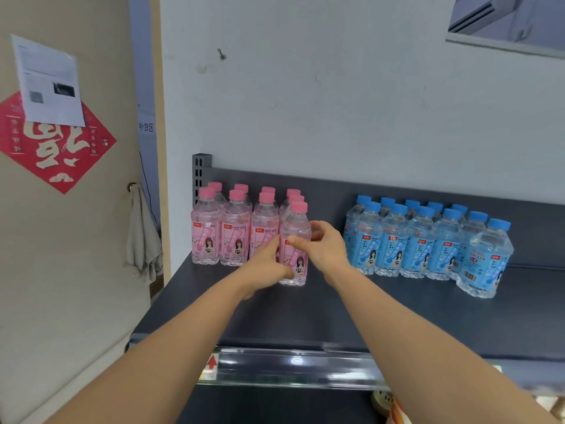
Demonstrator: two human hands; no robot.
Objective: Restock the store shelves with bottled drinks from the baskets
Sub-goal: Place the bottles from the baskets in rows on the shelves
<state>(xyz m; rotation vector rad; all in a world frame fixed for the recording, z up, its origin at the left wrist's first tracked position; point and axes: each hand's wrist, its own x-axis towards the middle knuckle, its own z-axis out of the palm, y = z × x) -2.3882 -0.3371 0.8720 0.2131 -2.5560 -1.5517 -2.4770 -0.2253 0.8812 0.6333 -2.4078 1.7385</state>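
Observation:
A pink-capped peach soda bottle [296, 231] stands upright on the dark shelf [336, 313], at the front right of a cluster of several pink bottles [235, 234]. My left hand [269, 264] grips its left side around the label. My right hand [325, 249] holds its right side, thumb across the front and fingers curled behind. Both forearms reach in from the bottom of the view. To the right stands a group of several blue-capped bottles [428, 240]. No basket is in view.
The shelf's front rail with a clear price strip [290, 367] runs below my arms. A grey upright post [201, 169] marks the shelf's left end. A cloth [142, 237] hangs on the beige door at left. Bare shelf lies between the two bottle groups.

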